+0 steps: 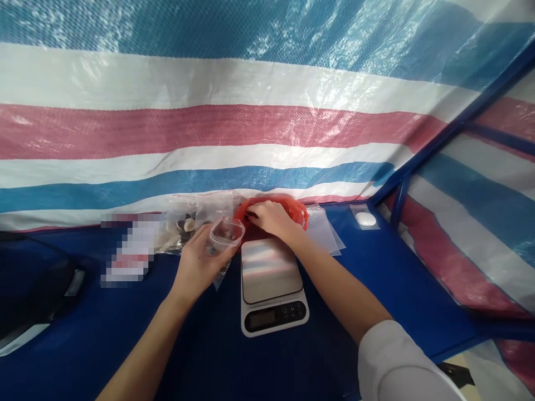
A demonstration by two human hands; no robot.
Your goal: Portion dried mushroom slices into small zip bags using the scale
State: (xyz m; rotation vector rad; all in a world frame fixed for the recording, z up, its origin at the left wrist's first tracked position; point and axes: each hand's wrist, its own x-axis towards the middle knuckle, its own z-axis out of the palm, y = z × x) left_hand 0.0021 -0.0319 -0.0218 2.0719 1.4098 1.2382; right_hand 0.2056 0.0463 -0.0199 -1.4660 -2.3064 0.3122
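Observation:
My left hand (199, 262) is closed around a small clear plastic cup (226, 231), tilted so its rim shows. To its right, my right hand (270, 218) reaches into an open red plastic bag (297, 210); its fingertips are hidden inside, so what they hold cannot be made out. Just in front of the bag lies a white digital kitchen scale (273, 287) with a bare metal platform. Behind my left hand, a clear plastic bag (190, 220) holds several dark and pale stone-like pieces.
Flat clear bags (328, 231) lie right of the red bag. A white oval object (365, 219) sits on a small clear bag farther right. A black bag (33, 284) occupies the left side of the blue table (334, 356). Striped sheeting (217, 131) rises behind, with a blue frame bar (438, 131) at right.

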